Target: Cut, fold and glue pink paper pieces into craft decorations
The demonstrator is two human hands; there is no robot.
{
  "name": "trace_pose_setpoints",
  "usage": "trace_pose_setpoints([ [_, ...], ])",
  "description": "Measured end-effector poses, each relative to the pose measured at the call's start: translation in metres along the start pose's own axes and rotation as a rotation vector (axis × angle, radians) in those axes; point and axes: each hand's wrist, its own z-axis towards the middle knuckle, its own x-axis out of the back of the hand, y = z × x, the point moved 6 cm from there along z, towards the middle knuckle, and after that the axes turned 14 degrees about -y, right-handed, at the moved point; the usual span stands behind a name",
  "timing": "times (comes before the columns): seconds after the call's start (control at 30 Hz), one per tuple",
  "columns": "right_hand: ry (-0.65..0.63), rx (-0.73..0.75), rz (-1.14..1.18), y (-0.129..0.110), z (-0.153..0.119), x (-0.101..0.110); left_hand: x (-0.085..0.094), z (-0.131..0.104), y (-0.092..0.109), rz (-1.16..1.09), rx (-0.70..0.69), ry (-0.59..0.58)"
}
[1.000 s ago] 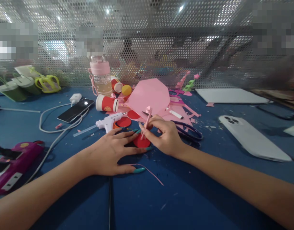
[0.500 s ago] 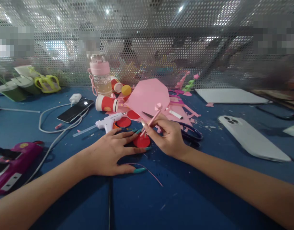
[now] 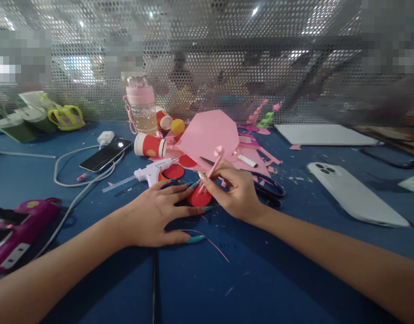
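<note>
A small red paper disc [image 3: 200, 199] lies on the blue table. My left hand [image 3: 156, 213] is spread flat, its fingertips pressing the disc's left and lower edges. In my right hand [image 3: 236, 191] a pink pen [image 3: 215, 165] with a small ornament on top is pinched, its tip down at the disc. What the tip marks is too small to make out. Beyond my left fingers lie another red disc [image 3: 174, 171] and a white glue gun [image 3: 155, 171] with a clear glue stick. Dark blue scissors handles [image 3: 269, 184] show beside my right hand.
Pink paper [image 3: 210, 132] and scraps lie behind my hands, with a red paper cup [image 3: 149, 145] and a pink-lidded bottle [image 3: 141, 105]. A black phone [image 3: 106, 155] and a purple power strip [image 3: 24, 229] are on the left, a white phone [image 3: 357, 193] on the right. Perforated metal [image 3: 207, 58] stands behind.
The top of the pink pen has tipped slightly left while its tip stays at the red disc. My left hand holds its place.
</note>
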Motion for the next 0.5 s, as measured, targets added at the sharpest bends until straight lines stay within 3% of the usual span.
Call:
trace_pose_setpoints([
  [0.17, 0.037, 0.011, 0.023, -0.0004, -0.0018, 0.0024, -0.0003, 0.0004, -0.0004, -0.001, 0.006, -0.002],
  [0.5, -0.108, -0.059, -0.002, 0.0059, 0.0014, -0.0071, -0.0010, 0.0001, 0.0001, -0.008, -0.008, -0.012],
])
